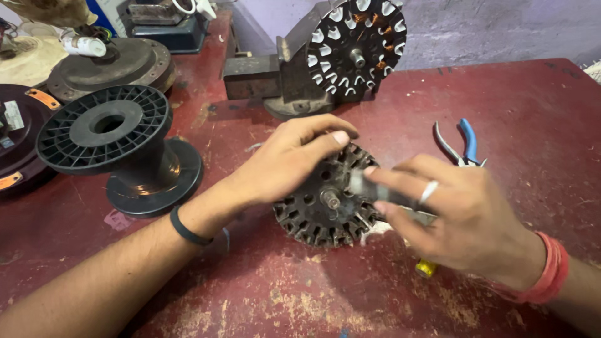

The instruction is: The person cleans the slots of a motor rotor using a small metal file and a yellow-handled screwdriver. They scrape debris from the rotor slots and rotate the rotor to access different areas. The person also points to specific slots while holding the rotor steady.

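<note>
**Dark steel stator lying flat, one hand on each side of it**

Dark, round, slotted metal stator core (327,199) sits flat on the worn red-painted workbench (538,125), just right of the frame's centre, with its stubby shaft pointing straight up at the camera. So the axis is vertical, and the toothed rim is what's open to the hands from the sides.

The left hand (285,164) comes in from the lower left and lies over the upper-left rim of the core, fingers curled onto the top edge and thumb stretched across toward the upper middle. It's a loose steadying hold, not a full wrap.

The right hand (460,216) comes in from the lower right, fingers closed round a small grey, blurry tool or part (369,186) whose tip lies over the core just right of the shaft. What it is exactly can't be told, too smeared. A yellow end (426,268) pokes out below that hand. The held piece points roughly leftward, in toward the shaft.

Both hands are on the core, the left gripping, the right reaching over.

Round about: blue-handled pliers (466,145) lie on the bench at right, behind the right hand; an empty black plastic spool (116,147) stands at left; a second stator with white slot liners (357,47) is propped on a bench block at top centre.
</note>
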